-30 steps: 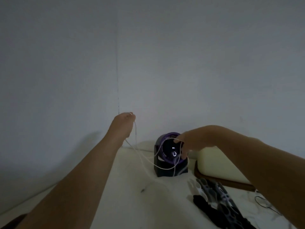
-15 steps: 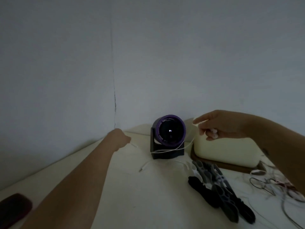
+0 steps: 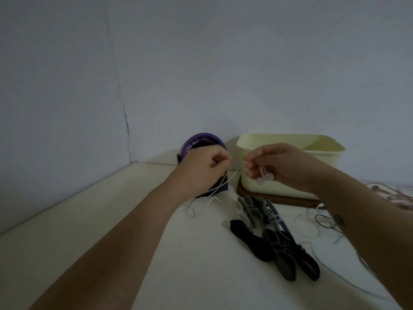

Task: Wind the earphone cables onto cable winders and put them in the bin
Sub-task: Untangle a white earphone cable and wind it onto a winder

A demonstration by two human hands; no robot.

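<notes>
A white earphone cable [image 3: 232, 175] runs between my two hands, in front of a black stand with a purple ring [image 3: 202, 139]. My left hand [image 3: 205, 168] pinches the cable, whose slack falls to a loose heap [image 3: 201, 203] on the table. My right hand [image 3: 274, 166] pinches the other end, and two pale earbuds [image 3: 263, 176] dangle under its fingers. A pile of black and grey cable winders [image 3: 272, 233] lies on the table below my right hand. The cream bin [image 3: 321, 148] stands behind my right hand on a brown tray [image 3: 277, 199].
More loose cables [image 3: 324, 222], black, white and reddish, lie tangled at the right of the white table [image 3: 111, 220]. Two walls meet in a corner behind the purple-ringed stand.
Both hands have come together in front of the stand, each now pinching the white cable. The camera has tilted down, showing the bin's inside and more of the table.
</notes>
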